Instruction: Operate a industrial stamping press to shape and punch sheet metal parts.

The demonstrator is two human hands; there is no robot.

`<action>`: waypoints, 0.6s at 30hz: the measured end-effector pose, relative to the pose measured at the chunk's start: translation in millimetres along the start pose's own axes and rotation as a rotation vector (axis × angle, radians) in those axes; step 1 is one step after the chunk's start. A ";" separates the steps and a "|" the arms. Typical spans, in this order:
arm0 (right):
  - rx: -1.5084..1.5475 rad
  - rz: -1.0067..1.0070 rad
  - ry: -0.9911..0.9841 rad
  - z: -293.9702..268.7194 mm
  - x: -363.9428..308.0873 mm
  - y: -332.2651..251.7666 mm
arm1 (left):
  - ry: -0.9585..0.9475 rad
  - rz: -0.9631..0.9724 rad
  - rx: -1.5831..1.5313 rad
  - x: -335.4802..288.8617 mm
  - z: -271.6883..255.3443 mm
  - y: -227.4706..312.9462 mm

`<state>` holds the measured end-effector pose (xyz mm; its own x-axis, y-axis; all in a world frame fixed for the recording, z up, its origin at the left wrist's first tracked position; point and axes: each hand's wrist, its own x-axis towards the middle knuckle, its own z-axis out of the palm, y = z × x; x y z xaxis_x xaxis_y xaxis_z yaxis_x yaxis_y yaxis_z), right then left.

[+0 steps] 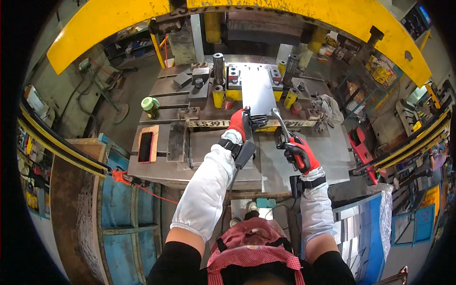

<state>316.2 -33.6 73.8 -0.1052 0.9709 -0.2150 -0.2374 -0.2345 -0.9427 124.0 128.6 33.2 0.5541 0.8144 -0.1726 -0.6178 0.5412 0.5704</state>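
Observation:
My left hand [247,124], in a red and black glove, is at the near edge of a bright flat metal sheet [258,90], its fingers stretched out to the right. Whether it touches the sheet I cannot tell. In my right hand [300,153], gloved alike, is the handle of a long metal tool with a rounded head [275,112]. That head is by the sheet's near right corner. The sheet lies on a die set [228,124] between dark guide posts [218,69] and yellow blocks.
A yellow press frame [304,12] arches overhead. On the left of the table stand a green-lidded jar [150,108] and a phone [146,146]. Grey rags [327,109] lie at right. Flat sheets [304,159] cover the near right table, with a blue rack [126,204] at lower left.

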 end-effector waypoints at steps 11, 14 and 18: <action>0.061 -0.029 0.005 3.0 0.4 0.1 | -0.022 0.002 -0.064 9.0 -9.0 -1.9; 0.061 -0.035 0.007 -5.7 0.6 3.8 | -0.013 0.050 0.009 6.5 -0.3 -4.8; 0.063 -0.029 -0.019 6.6 0.4 -0.7 | -0.018 -0.009 -0.098 9.7 -18.6 0.1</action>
<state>310.0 -33.3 76.0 -0.1159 0.9765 -0.1820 -0.3004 -0.2091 -0.9306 118.9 140.4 16.6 0.5691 0.8059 -0.1629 -0.6640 0.5674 0.4870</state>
